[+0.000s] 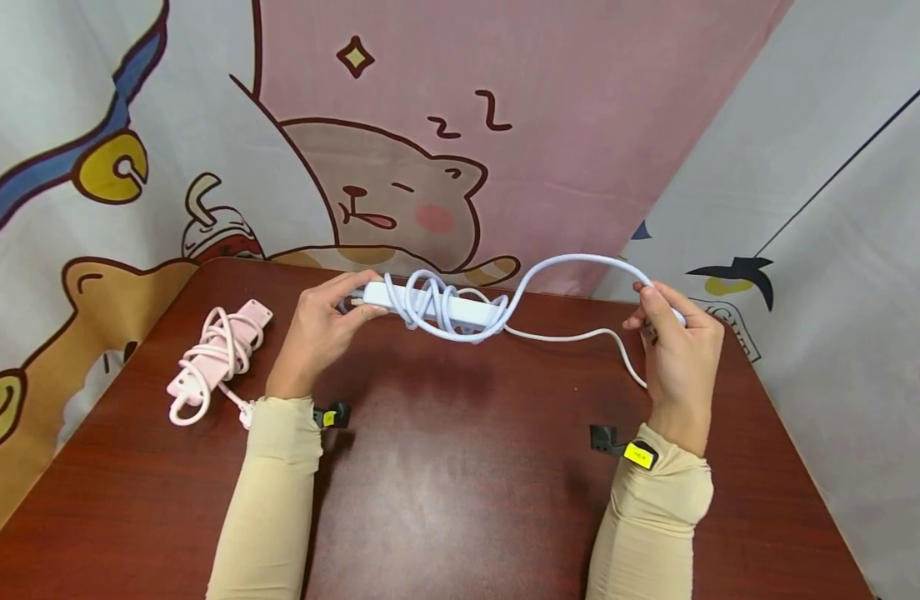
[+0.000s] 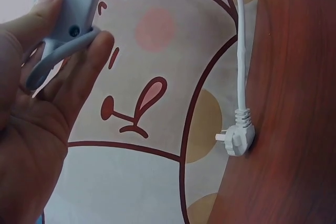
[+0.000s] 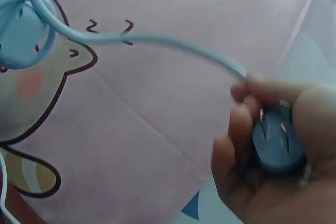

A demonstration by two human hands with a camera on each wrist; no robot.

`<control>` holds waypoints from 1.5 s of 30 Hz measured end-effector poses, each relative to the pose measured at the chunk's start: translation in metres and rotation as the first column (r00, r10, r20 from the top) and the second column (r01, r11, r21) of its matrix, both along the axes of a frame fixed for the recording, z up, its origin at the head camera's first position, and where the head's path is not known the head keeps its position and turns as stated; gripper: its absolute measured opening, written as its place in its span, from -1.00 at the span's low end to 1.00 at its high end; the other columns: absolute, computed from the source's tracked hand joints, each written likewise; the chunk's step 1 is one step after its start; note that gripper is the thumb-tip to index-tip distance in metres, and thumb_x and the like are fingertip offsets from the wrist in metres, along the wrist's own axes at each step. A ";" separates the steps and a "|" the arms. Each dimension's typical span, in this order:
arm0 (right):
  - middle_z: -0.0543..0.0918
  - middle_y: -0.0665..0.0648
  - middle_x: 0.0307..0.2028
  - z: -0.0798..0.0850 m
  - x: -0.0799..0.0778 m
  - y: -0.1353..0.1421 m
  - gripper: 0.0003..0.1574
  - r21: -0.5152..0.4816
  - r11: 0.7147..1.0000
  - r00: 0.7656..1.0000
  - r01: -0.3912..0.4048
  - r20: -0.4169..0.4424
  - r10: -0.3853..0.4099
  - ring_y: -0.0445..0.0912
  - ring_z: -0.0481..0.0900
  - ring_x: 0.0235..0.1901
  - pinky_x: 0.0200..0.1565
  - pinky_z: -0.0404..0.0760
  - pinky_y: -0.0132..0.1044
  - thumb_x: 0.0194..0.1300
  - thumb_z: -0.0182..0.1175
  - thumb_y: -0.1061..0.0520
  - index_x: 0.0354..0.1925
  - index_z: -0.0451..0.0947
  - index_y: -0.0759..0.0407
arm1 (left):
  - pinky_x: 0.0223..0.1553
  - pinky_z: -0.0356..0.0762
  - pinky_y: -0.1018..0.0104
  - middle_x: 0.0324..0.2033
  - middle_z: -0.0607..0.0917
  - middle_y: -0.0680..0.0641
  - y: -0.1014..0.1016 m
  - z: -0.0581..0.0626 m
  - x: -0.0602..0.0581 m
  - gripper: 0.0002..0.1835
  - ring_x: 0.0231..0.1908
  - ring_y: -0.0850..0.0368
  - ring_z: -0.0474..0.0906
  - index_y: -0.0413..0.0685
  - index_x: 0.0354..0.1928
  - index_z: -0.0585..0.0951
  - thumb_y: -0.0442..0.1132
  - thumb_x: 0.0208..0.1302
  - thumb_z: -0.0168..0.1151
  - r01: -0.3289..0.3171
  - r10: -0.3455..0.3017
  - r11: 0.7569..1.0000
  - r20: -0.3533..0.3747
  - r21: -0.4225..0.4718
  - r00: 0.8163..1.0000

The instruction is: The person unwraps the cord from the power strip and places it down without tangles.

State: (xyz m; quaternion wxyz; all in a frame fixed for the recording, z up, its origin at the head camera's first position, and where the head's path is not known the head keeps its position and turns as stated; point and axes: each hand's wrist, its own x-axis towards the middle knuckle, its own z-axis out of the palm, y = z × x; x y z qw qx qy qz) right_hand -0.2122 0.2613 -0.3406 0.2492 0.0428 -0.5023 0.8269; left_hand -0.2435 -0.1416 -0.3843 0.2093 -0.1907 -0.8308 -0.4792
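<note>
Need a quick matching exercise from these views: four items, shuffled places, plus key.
1. pink power strip
2. whitish power strip
3. bluish plug
4. white plug

A. inside the right grip
B. near the far edge of the table
C. lying on the table's left side
D. raised, one end in the left grip

Pairs: 1-C, 2-D, 3-A, 4-B
</note>
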 end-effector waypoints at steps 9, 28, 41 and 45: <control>0.67 0.07 -0.60 -0.010 -0.008 0.003 -0.89 0.148 0.986 0.965 0.071 0.241 -0.106 -0.17 0.55 -0.67 -0.51 0.60 -0.40 0.21 0.44 0.29 -0.34 0.74 0.39 | -0.13 0.50 0.58 0.00 0.76 -0.05 0.003 0.001 0.002 -0.60 -0.15 0.32 0.58 0.00 0.10 0.71 -0.25 0.19 0.48 0.061 -0.067 0.994 0.067 0.092 0.996; 0.67 -0.22 -0.43 -0.035 -0.014 0.023 -0.65 0.485 0.795 0.748 -0.365 0.661 -0.060 -0.35 0.60 -0.44 -0.38 0.61 -0.47 0.47 0.20 -0.05 0.01 0.47 0.17 | -0.17 0.50 0.54 0.00 0.77 -0.07 0.003 -0.001 -0.002 -0.58 -0.17 0.27 0.58 -0.05 0.09 0.71 -0.25 0.15 0.50 0.018 -0.019 0.999 0.032 0.027 0.999; 0.66 0.17 -0.27 -0.057 -0.026 0.021 -0.57 0.737 0.506 0.713 -0.448 0.636 -0.295 -0.15 0.59 -0.31 -0.25 0.54 -0.36 0.37 0.07 0.22 0.13 0.51 0.45 | -0.25 0.47 0.58 -0.06 0.77 -0.09 -0.001 -0.003 -0.001 -0.58 -0.25 0.28 0.55 -0.01 0.10 0.72 -0.24 0.16 0.50 -0.043 0.039 0.996 0.058 0.073 0.998; 0.63 0.43 0.02 -0.063 -0.027 0.020 -0.61 0.796 0.364 0.708 -0.484 0.600 -0.371 0.14 0.52 -0.08 -0.17 0.41 -0.21 0.36 0.08 0.20 0.07 0.58 0.39 | -0.27 0.46 0.57 -0.09 0.77 -0.08 -0.002 -0.004 -0.002 -0.59 -0.28 0.26 0.55 0.00 0.09 0.72 -0.23 0.17 0.50 -0.045 0.041 0.996 0.063 0.075 0.997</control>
